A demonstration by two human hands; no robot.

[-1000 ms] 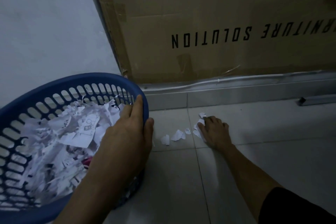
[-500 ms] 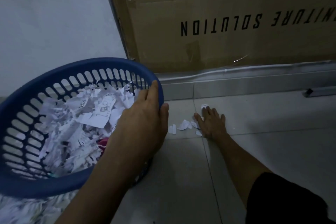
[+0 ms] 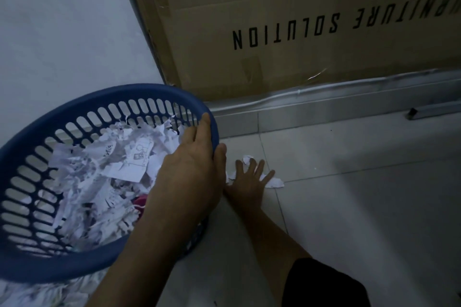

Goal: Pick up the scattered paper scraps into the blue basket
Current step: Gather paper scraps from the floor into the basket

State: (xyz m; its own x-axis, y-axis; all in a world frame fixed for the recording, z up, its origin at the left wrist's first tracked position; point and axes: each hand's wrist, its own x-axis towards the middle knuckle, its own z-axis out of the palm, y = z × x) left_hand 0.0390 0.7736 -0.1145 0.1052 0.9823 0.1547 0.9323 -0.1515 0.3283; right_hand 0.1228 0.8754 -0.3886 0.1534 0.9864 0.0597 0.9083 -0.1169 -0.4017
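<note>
The blue basket sits tilted at the left, filled with white paper scraps. My left hand grips its right rim, fingers inside and thumb outside. Just to the right, my right hand lies flat on the floor tiles with fingers spread, pressing on a few white paper scraps; one scrap pokes out by its little finger and another by the fingertips.
A large cardboard box with black lettering stands against the wall behind. A grey baseboard ledge runs under it, with a metal bar at the right. More paper lies under the basket.
My right hand has opened from a gathering curl to flat, spread fingers and slid left toward the basket, bunching the scraps. The basket has shifted slightly in view with my left hand on it.
</note>
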